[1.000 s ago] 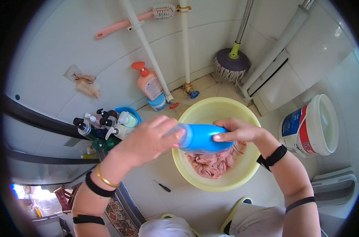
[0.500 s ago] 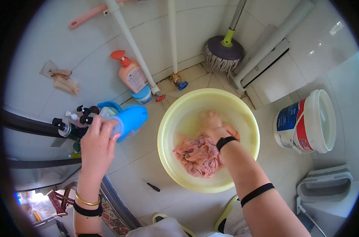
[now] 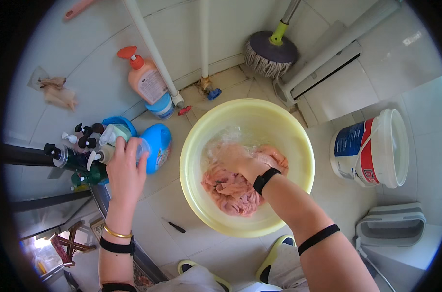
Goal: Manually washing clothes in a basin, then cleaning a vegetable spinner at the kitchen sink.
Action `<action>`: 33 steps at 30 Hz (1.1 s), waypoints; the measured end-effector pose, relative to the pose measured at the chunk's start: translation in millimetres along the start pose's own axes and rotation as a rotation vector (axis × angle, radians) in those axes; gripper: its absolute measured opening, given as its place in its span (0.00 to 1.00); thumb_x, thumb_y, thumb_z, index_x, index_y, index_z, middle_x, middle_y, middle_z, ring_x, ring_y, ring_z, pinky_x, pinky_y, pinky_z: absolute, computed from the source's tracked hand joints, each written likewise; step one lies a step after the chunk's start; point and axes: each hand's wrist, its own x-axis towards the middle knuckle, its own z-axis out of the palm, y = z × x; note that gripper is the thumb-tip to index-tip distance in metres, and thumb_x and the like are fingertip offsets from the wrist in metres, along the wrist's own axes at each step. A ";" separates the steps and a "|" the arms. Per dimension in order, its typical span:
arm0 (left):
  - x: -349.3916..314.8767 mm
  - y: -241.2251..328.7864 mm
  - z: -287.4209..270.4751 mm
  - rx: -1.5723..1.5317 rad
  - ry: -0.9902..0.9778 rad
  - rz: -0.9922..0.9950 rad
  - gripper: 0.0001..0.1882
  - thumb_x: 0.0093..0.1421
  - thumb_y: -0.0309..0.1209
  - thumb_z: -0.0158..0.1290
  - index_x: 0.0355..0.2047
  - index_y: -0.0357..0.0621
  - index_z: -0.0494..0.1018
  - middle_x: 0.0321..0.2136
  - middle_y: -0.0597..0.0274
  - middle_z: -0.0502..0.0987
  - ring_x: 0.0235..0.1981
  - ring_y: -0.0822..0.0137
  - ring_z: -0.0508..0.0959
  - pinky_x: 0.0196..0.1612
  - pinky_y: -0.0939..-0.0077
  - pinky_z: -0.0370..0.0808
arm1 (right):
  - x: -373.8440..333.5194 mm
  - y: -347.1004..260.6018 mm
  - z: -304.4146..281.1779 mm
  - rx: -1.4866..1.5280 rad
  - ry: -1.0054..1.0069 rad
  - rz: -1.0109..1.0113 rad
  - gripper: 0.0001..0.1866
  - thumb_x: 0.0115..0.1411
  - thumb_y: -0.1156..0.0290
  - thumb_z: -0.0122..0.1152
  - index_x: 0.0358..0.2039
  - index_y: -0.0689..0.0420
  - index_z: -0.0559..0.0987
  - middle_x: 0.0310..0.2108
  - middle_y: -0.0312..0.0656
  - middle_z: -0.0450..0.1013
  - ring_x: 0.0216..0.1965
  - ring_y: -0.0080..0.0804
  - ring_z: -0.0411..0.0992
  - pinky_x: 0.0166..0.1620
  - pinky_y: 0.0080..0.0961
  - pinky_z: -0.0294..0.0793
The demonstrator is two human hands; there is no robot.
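In the yellow basin [image 3: 188, 194] lies a bunched pink cloth [image 3: 235, 192] in water. My right hand [image 3: 235, 158] is down in the water over that cloth, with splashes round it; its fingers are smeared by motion and water. To the left, a blue plastic bottle [image 3: 157, 141] with a translucent cap [image 3: 143, 147] stands beside several pump bottles. My left hand [image 3: 126, 165] has its fingers curled round the cap. A white pump bottle [image 3: 101, 155] is close against the same hand.
Behind the basin are an orange-topped pump bottle [image 3: 145, 80], a blue-lidded tub [image 3: 161, 106], white pipes [image 3: 205, 39] and a mop [image 3: 272, 51]. A white bucket [image 3: 396, 146] stands right, above a grey folded plastic item [image 3: 393, 226]. A small black object [image 3: 177, 227] lies on the floor.
My left hand has lowered the blue bottle from a tilted position to a more upright one among the other bottles. My right hand has shifted left over the cloth, stirring up splashes.
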 end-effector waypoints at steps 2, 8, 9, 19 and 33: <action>1.0 -5.5 1.1 0.021 -0.012 -0.035 0.14 0.55 0.32 0.56 0.40 0.45 0.68 0.33 0.56 0.65 0.34 0.52 0.74 0.30 0.60 0.72 | -2.1 12.4 -8.6 0.035 0.015 -0.035 0.21 0.56 0.65 0.54 0.50 0.58 0.71 0.46 0.50 0.70 0.52 0.43 0.67 0.52 0.39 0.69; 4.5 -9.8 4.4 0.110 0.036 -0.026 0.20 0.54 0.35 0.57 0.47 0.47 0.68 0.36 0.55 0.66 0.36 0.53 0.75 0.32 0.61 0.74 | -2.3 24.1 -3.7 -0.107 0.115 0.416 0.24 0.56 0.60 0.54 0.51 0.57 0.72 0.53 0.46 0.68 0.55 0.43 0.66 0.55 0.38 0.67; 4.8 -8.4 4.6 0.136 0.026 -0.040 0.23 0.54 0.35 0.57 0.50 0.48 0.66 0.38 0.55 0.67 0.37 0.53 0.75 0.34 0.61 0.74 | 0.5 12.4 -1.3 -0.292 0.048 0.319 0.25 0.55 0.59 0.57 0.51 0.57 0.72 0.53 0.45 0.68 0.56 0.43 0.65 0.56 0.37 0.66; 0.3 27.5 -10.6 0.018 0.116 0.061 0.28 0.54 0.31 0.55 0.56 0.45 0.63 0.47 0.52 0.67 0.45 0.52 0.72 0.43 0.61 0.73 | -14.9 48.6 8.0 0.047 0.317 0.561 0.16 0.54 0.65 0.54 0.41 0.60 0.77 0.48 0.52 0.69 0.57 0.41 0.64 0.57 0.36 0.64; -36.3 138.1 137.3 -0.063 -0.562 0.426 0.26 0.53 0.36 0.55 0.50 0.38 0.65 0.43 0.48 0.75 0.49 0.54 0.73 0.48 0.61 0.72 | -56.2 48.3 25.5 -0.059 0.088 0.603 0.26 0.57 0.59 0.54 0.56 0.52 0.66 0.58 0.51 0.61 0.58 0.50 0.60 0.57 0.43 0.62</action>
